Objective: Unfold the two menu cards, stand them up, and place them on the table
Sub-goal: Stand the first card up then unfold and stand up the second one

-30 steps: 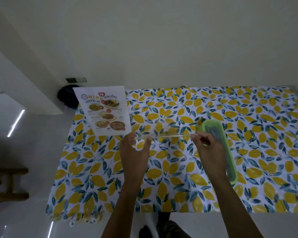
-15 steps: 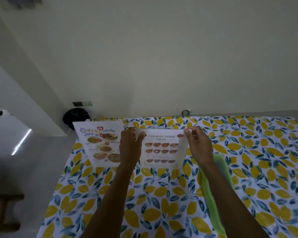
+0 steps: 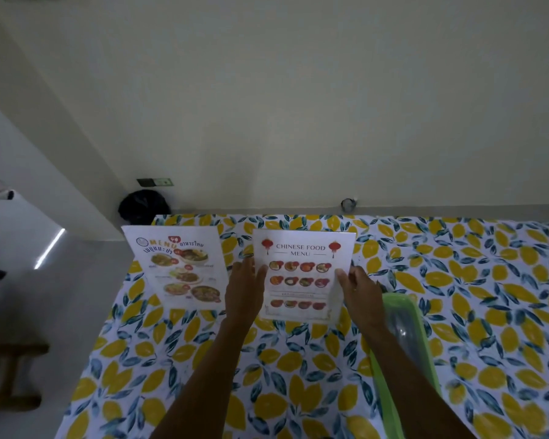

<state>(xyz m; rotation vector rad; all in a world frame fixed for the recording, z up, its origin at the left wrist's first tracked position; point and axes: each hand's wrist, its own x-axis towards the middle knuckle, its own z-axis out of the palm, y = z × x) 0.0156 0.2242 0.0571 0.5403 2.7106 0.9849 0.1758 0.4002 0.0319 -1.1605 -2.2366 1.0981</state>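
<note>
Green plastic tray (image 3: 406, 340) lies on the lemon-print tablecloth (image 3: 473, 296) just right of the hands. Black bag (image 3: 144, 205) on the floor, far-left past them. Wooden stool (image 3: 10, 372) far left.

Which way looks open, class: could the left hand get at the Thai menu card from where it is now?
Probably yes: the left hand sits right beside the Thai menu card, with nothing between them, though it would first have to leave the Chinese menu card.

A big plain wall (image 3: 298, 106) fills the back. A dark socket (image 3: 154, 182) sits low on it, above a black bag (image 3: 143, 205). The pale floor (image 3: 45, 296) shines with a strip of light (image 3: 49, 248). Brown wooden furniture (image 3: 10, 375) stands at left.
</note>
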